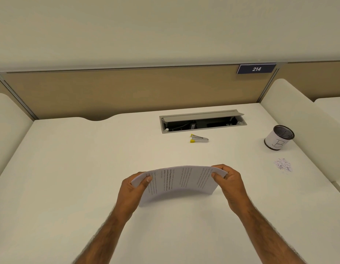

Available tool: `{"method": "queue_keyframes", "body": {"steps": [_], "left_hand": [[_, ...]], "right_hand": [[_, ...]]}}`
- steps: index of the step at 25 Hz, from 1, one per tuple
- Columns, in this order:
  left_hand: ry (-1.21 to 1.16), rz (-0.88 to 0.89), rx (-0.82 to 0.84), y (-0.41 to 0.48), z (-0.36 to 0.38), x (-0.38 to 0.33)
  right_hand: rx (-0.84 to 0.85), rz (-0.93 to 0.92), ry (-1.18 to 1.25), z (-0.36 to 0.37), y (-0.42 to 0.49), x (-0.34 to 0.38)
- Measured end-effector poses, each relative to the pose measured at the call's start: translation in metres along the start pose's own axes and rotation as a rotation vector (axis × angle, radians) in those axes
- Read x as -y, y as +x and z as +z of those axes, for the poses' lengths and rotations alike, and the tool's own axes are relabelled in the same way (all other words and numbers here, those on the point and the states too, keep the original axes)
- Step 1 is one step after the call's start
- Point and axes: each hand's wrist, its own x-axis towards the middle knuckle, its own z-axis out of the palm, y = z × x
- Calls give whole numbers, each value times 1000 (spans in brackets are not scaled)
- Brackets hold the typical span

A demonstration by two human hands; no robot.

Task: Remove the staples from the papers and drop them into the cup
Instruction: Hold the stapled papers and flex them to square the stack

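Observation:
A stack of printed papers [179, 182] stands on its lower edge on the white desk, bowed upward. My left hand [133, 189] grips its left end and my right hand [229, 182] grips its right end. No staple in the stack is visible. A small metal staple remover with yellow grips [198, 139] lies on the desk beyond the papers. A black mesh cup [279, 137] wrapped in white paper marked "B" stands at the far right. A pile of loose staples [283, 165] lies on the desk in front of the cup.
An open cable tray [202, 121] is set into the desk [79, 168] behind the staple remover. Padded side dividers [291, 111] flank the desk. A tan back panel carries a "214" sign [256, 69].

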Motion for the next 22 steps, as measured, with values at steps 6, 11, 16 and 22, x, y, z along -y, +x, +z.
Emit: {"method": "queue_keyframes", "body": {"steps": [6, 11, 16, 22], "left_hand": [[-28, 16, 27, 0, -1, -6], [-47, 31, 50, -2, 0, -10], [-22, 23, 38, 1, 1, -13], [6, 49, 31, -3, 1, -12]], "right_hand": [[-6, 15, -8, -3, -1, -3], [1, 10, -30, -2, -1, -1], [-8, 10, -46, -2, -1, -1], [-7, 14, -43, -2, 0, -1]]}}
